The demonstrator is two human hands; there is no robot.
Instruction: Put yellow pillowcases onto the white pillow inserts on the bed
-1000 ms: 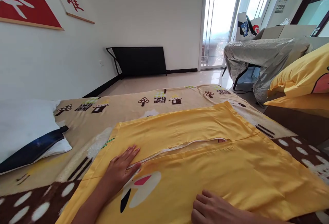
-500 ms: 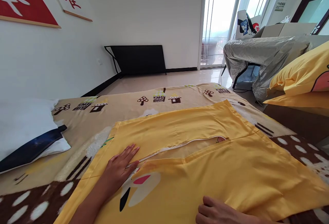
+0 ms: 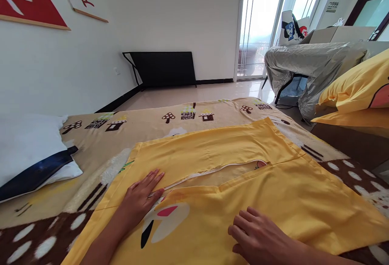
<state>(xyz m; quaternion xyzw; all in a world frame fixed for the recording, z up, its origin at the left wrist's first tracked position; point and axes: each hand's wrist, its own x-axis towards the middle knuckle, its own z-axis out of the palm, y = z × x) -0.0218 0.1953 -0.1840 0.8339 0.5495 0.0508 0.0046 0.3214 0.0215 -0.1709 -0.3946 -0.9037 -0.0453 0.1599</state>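
Note:
A yellow pillowcase (image 3: 291,204) lies spread over the patterned blanket, with a long opening edged by a pale zipper (image 3: 209,172) across its middle. Through that gap shows the inside of the cloth, with a bit of pink print at the right end. My left hand (image 3: 142,194) rests flat with fingers spread at the opening's left end, beside a white and pink print. My right hand (image 3: 257,234) is palm down over the lower panel, fingers loosely bent and nothing visible in them; its palm is hidden.
The blanket (image 3: 146,123) covers the surface beneath. At the left lies a white and navy cushion (image 3: 33,147). A stuffed yellow pillow (image 3: 358,82) sits at the right on a brown box (image 3: 349,143). Beyond are a silver-covered table (image 3: 306,60) and a black folded frame (image 3: 164,68).
My right hand has moved up and forward over the lower panel, and its fingers are less curled. My left hand and the pillowcase stay in place.

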